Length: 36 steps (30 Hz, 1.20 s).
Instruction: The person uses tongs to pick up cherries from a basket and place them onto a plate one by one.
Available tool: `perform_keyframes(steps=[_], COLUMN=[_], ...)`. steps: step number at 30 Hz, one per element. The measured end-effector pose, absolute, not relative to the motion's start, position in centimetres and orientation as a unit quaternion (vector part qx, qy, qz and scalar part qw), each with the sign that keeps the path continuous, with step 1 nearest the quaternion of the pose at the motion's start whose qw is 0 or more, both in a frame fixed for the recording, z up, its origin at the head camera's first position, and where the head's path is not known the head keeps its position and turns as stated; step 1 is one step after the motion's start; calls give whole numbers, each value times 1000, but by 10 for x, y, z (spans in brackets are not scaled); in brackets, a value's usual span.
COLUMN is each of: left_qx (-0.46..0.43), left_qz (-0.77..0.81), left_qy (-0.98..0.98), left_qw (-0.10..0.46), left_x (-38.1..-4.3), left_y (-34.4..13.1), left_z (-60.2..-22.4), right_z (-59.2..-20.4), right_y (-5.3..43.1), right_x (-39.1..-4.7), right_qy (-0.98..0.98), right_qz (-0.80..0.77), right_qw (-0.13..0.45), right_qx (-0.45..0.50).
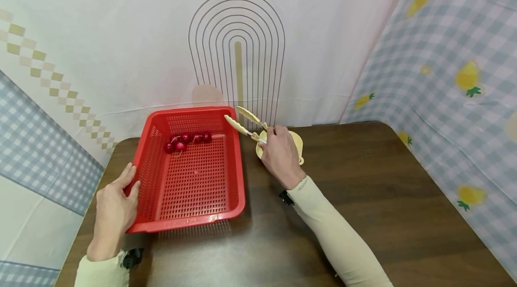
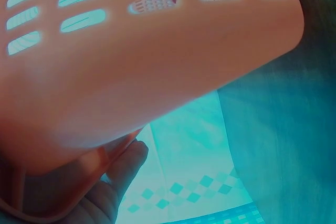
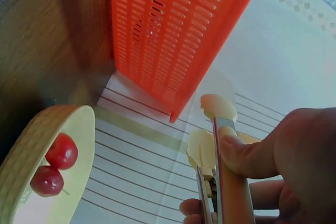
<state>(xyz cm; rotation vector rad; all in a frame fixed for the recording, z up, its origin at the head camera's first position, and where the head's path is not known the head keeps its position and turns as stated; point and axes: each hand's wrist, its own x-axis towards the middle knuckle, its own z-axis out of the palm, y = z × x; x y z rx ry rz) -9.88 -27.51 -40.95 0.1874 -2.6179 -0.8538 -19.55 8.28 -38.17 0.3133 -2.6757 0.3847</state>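
My left hand (image 1: 115, 206) grips the left rim of a red perforated plastic basket (image 1: 239, 183). Several dark red cherries (image 1: 181, 146), some with stems, lie at the far left part of its floor. My right hand (image 1: 280, 156) holds a pair of tongs (image 1: 242, 128) with cream-coloured tips and metal arms. Their tips are spread apart beside the basket's far right corner, with nothing visible between them. Below that hand stands a pale yellow bowl (image 1: 298, 143), partly hidden by it. In the right wrist view two cherries (image 3: 54, 167) lie inside the bowl.
A dark wooden table (image 1: 355, 188) carries everything. Behind it hangs a white cloth (image 1: 323, 53) with an arch pattern, and a checked cloth (image 1: 444, 98) with fruit prints hangs on the right. The basket's far edge is close to the back cloth.
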Motion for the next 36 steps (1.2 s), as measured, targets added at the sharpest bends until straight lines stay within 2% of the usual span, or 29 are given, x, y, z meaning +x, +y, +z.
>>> perform_keyframes(steps=[12, 25, 36], left_qx=[55, 64, 68], left_qz=[-297, -297, -294], left_qy=[-933, -936, -936], left_qw=[196, 177, 180], left_x=[-98, -96, -98], left_y=[-276, -274, -277], left_z=[-411, -412, -410], right_z=[-382, -383, -378], right_y=[67, 44, 29], right_x=[-198, -200, -206], right_qy=[-968, -974, -976], right_qz=[116, 87, 65], right_qw=[187, 153, 147], right_qx=[119, 140, 148])
